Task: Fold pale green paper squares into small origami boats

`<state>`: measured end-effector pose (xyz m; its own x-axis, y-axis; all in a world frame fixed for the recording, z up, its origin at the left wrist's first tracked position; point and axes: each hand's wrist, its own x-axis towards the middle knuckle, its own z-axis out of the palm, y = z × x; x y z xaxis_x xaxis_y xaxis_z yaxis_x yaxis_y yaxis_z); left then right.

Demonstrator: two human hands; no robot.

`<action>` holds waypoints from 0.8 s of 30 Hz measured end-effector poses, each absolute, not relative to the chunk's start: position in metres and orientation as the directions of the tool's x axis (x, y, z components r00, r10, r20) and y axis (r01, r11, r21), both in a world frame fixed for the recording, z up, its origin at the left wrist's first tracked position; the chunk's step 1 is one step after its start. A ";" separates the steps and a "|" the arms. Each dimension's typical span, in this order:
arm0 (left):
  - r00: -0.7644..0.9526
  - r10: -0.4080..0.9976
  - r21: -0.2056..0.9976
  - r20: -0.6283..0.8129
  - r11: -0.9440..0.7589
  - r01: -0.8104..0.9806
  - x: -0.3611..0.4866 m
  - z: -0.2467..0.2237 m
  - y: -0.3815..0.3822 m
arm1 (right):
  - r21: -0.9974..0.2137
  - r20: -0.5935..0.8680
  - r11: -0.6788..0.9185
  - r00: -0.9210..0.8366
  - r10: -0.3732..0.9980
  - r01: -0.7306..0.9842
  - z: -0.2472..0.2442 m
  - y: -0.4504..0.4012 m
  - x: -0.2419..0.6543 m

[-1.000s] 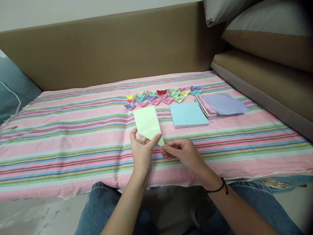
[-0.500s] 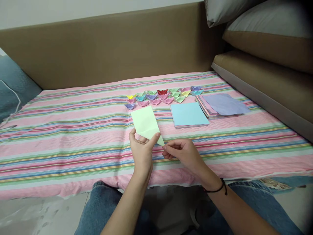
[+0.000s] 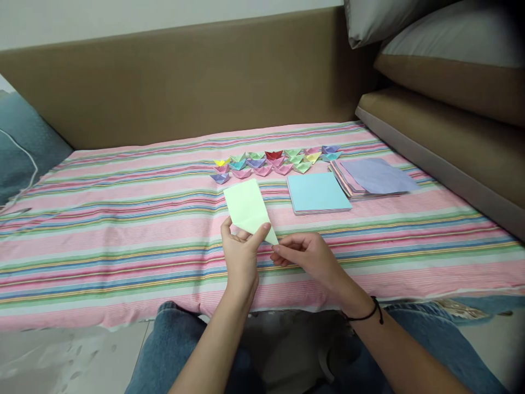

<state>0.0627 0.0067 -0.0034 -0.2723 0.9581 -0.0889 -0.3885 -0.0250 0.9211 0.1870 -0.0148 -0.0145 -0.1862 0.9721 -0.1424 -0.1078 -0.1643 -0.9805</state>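
A pale green sheet of origami paper (image 3: 246,203), with one lower corner folded to a slanted edge, is held above the striped cloth. My left hand (image 3: 241,249) grips its lower part, thumb on top and fingers underneath. At the paper's pointed lower right tip, my right hand (image 3: 305,254) is closed with thumb and forefinger pinching the corner. Just right of the paper lies a square stack of light blue paper (image 3: 319,192). Beyond it, rows of small folded paper boats (image 3: 274,157) in several colours stand on the cloth.
A looser pile of coloured sheets with a purple one on top (image 3: 381,175) lies at the right. Brown cushions (image 3: 443,131) are stacked along the right side, and a brown backrest (image 3: 184,82) runs behind. The striped cloth (image 3: 102,235) covers the seat up to its front edge.
The paper and my left hand have shifted very slightly to the right in view. Both hands keep the same hold on the sheet.
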 end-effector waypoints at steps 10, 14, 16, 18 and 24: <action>-0.308 0.949 0.924 -0.061 -0.063 -0.376 0.062 -0.004 0.007 | -0.983 -0.129 -0.148 -0.166 0.978 -0.107 -0.016 -0.016 0.186; -0.321 0.945 0.927 -0.056 -0.071 -0.369 0.063 -0.005 0.007 | -0.978 -0.141 -0.164 -0.165 0.976 -0.132 -0.016 -0.017 0.185; -0.322 0.945 0.929 -0.052 -0.073 -0.363 0.062 -0.005 0.008 | -0.973 -0.148 -0.174 -0.170 0.974 -0.153 -0.015 -0.017 0.186; -0.321 0.946 0.929 -0.041 -0.082 -0.360 0.060 -0.006 0.009 | -0.961 -0.165 -0.197 -0.172 0.971 -0.193 -0.014 -0.017 0.187; -0.304 0.952 0.936 -0.031 -0.079 -0.343 0.058 -0.007 0.007 | -0.960 -0.160 -0.199 -0.198 0.967 -0.195 -0.012 -0.016 0.186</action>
